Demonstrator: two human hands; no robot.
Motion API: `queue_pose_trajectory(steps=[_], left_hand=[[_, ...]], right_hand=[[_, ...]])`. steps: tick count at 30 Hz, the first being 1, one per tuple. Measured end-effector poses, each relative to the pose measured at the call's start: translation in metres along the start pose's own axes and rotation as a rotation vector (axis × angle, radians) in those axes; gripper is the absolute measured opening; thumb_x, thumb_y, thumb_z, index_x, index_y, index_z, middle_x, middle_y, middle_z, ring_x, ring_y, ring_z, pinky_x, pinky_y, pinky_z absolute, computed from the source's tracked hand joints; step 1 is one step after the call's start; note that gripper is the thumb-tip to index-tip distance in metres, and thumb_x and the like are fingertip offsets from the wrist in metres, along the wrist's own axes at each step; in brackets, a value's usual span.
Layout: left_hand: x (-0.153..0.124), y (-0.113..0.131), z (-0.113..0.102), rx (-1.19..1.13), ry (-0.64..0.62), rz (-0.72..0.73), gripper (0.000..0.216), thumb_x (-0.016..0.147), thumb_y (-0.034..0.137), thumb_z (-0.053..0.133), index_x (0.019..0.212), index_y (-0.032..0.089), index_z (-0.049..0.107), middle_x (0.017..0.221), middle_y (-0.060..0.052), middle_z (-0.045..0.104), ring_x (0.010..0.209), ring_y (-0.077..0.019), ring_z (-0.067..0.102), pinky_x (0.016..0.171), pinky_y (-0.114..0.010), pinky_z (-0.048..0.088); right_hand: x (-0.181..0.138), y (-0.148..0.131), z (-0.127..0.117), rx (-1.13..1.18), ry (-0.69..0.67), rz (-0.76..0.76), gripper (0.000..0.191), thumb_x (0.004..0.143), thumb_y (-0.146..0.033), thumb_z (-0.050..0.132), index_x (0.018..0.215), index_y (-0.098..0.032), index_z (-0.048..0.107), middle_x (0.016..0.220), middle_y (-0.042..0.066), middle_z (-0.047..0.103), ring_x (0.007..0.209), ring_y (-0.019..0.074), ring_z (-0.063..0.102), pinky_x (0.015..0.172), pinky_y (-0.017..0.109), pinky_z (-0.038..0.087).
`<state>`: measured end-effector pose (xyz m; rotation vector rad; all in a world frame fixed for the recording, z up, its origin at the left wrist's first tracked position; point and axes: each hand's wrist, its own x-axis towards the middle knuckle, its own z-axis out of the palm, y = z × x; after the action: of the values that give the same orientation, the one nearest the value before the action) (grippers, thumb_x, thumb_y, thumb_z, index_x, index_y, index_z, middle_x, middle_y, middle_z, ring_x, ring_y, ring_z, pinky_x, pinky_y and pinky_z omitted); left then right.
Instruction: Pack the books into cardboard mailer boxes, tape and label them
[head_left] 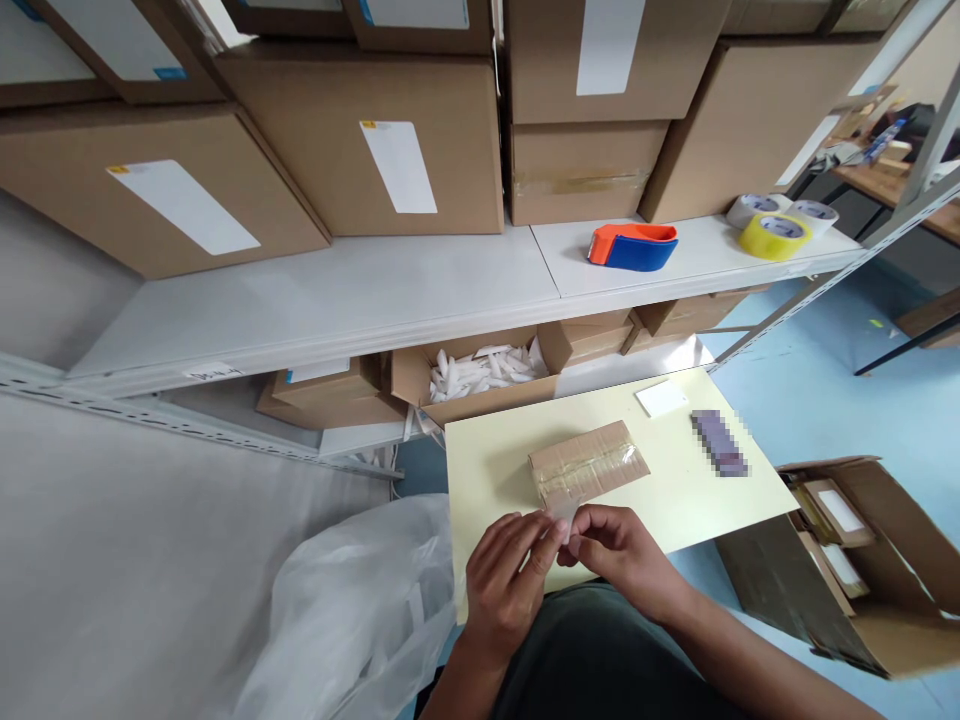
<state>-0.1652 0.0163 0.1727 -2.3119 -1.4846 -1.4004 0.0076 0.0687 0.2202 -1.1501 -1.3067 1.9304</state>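
My left hand (511,570) and my right hand (621,552) meet just in front of a small cardboard box (589,462) on the pale yellow table. Between their fingertips is a small whitish, thin piece (568,510), perhaps a label or its backing; its kind is not clear. Both hands are closed in a pinch on it. Clear tape runs along the box's top. Farther back on the table lies a white card-like stack (661,398), and to its right a dark, pixelated oblong thing (718,442).
Behind the table, a shelf (375,285) holds large cartons, an orange-and-blue tape dispenser (636,247) and tape rolls (776,236). Below it is an open box of white packets (487,372). A translucent plastic bag (352,590) stands left; an open carton (892,580) sits right.
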Motion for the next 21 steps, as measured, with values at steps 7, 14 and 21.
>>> queue_pose_trajectory(steps=[7,14,21], left_hand=[[-0.0038,0.0012,-0.0011,0.015,-0.017,0.009,0.041,0.094,0.006,0.058,0.131,0.022,0.065,0.111,-0.009,0.076,0.108,-0.0215,0.071,0.094,-0.039,0.058],[-0.0038,0.0028,-0.0008,0.017,-0.015,0.004,0.043,0.095,0.007,0.058,0.135,0.023,0.062,0.108,-0.008,0.077,0.105,-0.0205,0.072,0.093,-0.038,0.058],[-0.0039,0.0036,0.0019,-0.003,-0.022,0.007,0.044,0.092,0.004,0.059,0.133,0.02,0.062,0.107,-0.008,0.077,0.106,-0.0206,0.072,0.093,-0.038,0.056]], right_hand=[[-0.0028,0.0056,-0.0004,0.053,0.017,0.03,0.037,0.08,-0.054,0.076,0.072,-0.019,0.068,0.071,0.002,0.07,0.072,0.0166,0.065,0.074,0.031,0.053],[-0.0026,0.0063,0.0014,0.035,0.012,0.018,0.036,0.078,-0.053,0.078,0.073,-0.019,0.067,0.071,0.002,0.07,0.071,0.0164,0.065,0.074,0.031,0.054],[-0.0053,0.0064,-0.0013,0.04,0.02,0.018,0.038,0.081,-0.055,0.075,0.074,-0.019,0.067,0.071,0.002,0.07,0.073,0.0167,0.065,0.075,0.032,0.053]])
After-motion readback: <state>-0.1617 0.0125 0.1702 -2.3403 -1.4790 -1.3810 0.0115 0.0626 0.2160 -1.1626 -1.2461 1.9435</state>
